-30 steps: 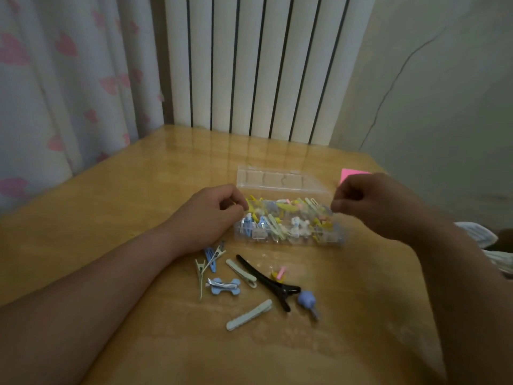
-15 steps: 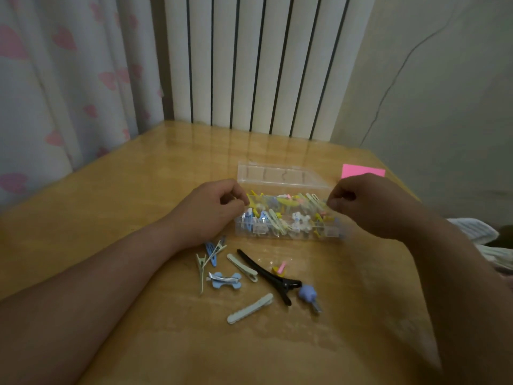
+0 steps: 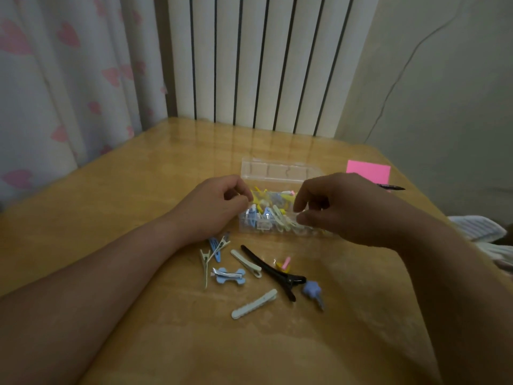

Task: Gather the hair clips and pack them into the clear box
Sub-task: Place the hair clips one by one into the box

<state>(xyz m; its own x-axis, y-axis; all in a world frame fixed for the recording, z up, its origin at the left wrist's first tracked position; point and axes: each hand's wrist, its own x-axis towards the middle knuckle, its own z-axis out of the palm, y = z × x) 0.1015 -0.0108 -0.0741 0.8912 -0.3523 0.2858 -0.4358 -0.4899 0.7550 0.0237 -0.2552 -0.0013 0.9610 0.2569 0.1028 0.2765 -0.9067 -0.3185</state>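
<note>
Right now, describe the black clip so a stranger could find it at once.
On the wooden table, loose clips lie on the near side of the clear box. There, the black clip is the only dark one and the longest.

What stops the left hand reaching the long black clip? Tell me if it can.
Probably yes. The black clip lies uncovered on the table, just nearer the person than the left hand, whose fingers curl at the end of the clear box.
</note>
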